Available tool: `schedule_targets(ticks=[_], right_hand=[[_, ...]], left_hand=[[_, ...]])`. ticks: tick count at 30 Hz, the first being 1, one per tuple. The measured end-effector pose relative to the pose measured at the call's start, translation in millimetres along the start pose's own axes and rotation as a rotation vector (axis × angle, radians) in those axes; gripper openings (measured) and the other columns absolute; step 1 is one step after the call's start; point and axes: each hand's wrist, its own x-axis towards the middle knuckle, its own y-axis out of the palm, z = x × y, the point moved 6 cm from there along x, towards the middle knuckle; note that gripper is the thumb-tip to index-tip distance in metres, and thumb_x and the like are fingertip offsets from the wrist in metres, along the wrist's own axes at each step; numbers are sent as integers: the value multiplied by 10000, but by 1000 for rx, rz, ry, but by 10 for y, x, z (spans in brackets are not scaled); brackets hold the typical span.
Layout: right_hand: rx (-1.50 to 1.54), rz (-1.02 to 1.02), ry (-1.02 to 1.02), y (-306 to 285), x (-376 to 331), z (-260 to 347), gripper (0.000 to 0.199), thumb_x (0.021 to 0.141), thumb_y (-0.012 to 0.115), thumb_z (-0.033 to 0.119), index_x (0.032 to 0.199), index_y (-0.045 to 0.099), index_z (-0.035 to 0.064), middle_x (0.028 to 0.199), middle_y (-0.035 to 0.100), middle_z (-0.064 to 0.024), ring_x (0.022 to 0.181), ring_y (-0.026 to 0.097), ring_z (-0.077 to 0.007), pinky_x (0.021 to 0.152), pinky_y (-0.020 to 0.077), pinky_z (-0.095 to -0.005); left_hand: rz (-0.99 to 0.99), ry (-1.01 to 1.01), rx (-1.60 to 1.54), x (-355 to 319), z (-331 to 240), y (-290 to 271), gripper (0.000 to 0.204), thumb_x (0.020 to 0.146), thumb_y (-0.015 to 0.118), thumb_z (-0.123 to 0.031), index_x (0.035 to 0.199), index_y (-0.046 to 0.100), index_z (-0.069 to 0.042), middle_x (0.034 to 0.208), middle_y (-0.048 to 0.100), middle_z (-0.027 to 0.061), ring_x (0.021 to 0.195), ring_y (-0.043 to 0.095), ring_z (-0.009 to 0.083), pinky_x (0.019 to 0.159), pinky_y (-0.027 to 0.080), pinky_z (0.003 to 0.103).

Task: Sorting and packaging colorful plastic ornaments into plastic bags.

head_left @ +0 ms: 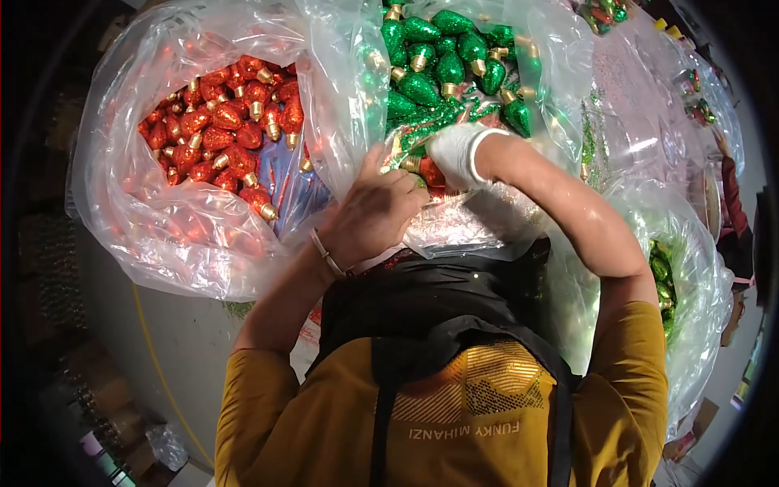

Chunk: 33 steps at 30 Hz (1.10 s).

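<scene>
"What does the head view show at the hands?"

"A red bulb (432, 174) with a gold cap lies low in front of the body, between the left hand (377, 207) and the right hand (456, 154)."

"Are the fingers grasping it?"

"The left ones are bent, their tips close to the cap, but I can't tell whether they grip it. The right ones point down inside a white glove (466, 152) and are mostly hidden, so I can't tell there either."

"And around them?"

"Green bulbs (472, 50) lie just beyond the hands, with clear plastic (560, 49) around them. To the left, a bag (187, 231) stands open on a heap of red bulbs (227, 115)."

"On the right?"

"Another bag (702, 284), with lighter green bulbs (660, 266) inside, beside the right arm. Near the far right edge there's someone else's red sleeve (734, 203)."

"What is the person wearing?"

"A mustard shirt (454, 450), a black apron (422, 296) and a pale band (326, 256) at the left wrist."
</scene>
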Motion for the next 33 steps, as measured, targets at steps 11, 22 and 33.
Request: schedule_targets(ticks=[11,22,33], right_hand=[[-250,-240,-27,-48,154,208,182,815,579,131,884,638,-26,943,647,-197,816,668,-353,698,536,-416],[711,-672,249,-431,-445,-694,246,852,498,94,1044,634,22,1002,666,-205,907,657,-344,783,536,-402],[875,-524,302,42,-624,-1091,728,763,704,408,1320,462,7,1063,661,-195,962,643,-304,854,502,-366]], left_hand=[[98,92,-3,55,13,78,258,762,586,-82,1007,664,-85,878,622,65,947,597,225,1079,235,578],[-56,29,-12,10,5,-12,319,749,597,-50,1058,666,-92,850,632,56,871,626,224,1067,246,591],[124,60,43,51,22,60,312,798,564,-70,1086,671,-126,899,646,45,913,620,209,1062,216,599]])
